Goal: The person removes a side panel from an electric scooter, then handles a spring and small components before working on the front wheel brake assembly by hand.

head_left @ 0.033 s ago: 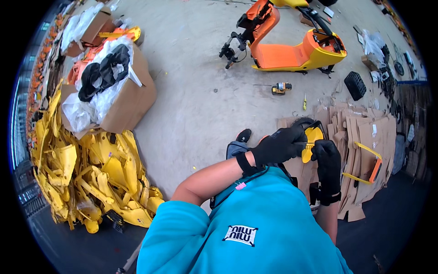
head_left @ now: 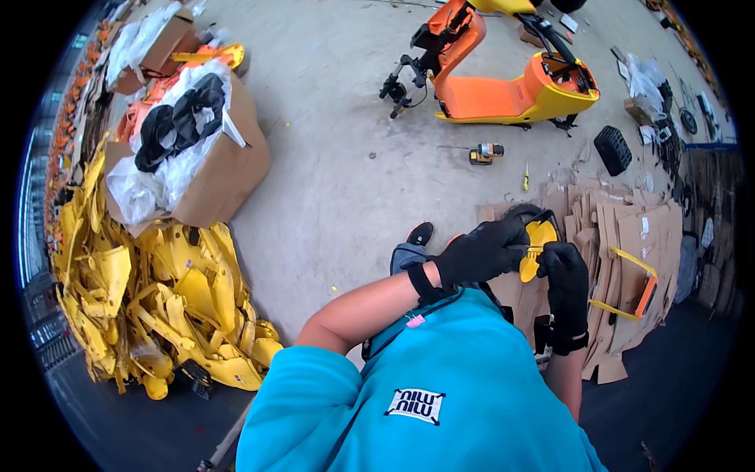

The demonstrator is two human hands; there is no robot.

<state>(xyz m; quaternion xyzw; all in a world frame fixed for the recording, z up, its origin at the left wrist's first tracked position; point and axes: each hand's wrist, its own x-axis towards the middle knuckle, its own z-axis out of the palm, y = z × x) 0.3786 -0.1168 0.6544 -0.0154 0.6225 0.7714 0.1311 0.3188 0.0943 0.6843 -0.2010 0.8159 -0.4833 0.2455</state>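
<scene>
My black-gloved left hand (head_left: 486, 250) and right hand (head_left: 565, 275) are curled; I cannot tell what either pinches. A smooth, rounded yellow piece (head_left: 540, 234) shows between them, near layered flat cardboard (head_left: 625, 226). Dark lettering fills the white patch (head_left: 414, 405) on my turquoise shirt (head_left: 338, 425).

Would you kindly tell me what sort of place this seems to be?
Probably a scooter workshop or dismantling area: there is an incomplete orange-and-yellow scooter, a cordless drill near it, and a large heap of yellow panels.
</scene>
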